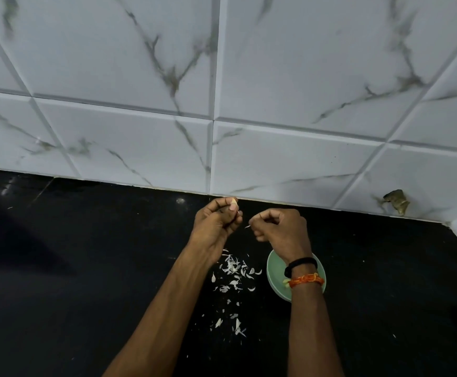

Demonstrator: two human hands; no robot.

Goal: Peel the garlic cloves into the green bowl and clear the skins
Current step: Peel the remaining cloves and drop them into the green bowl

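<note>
The black worktop (72, 268) runs under a tiled wall (222, 91). The left hand (216, 221) is raised near the wall, its fingers (232, 206) curled round and pinching a clove (234, 202), of which only the pale tip shows above them. Just beside it, apart by a small gap, the right hand (279, 227) has its fingers curled, thumb and forefinger pinching a thin sliver of skin (247, 226). Below and between the forearms, loose skins (232, 270) lie scattered on the worktop, with a second patch nearer the person. To the right of them sits the bowl (273, 270), partly hidden by the right wrist; something pale shows inside, probably peeled cloves.

The clove is small, firm and likely slippery once bare, so it is best held by its sides with the skin taken from the tip. The skins are papery, light and clingy; they would probably gather better by sweeping than by picking.
</note>
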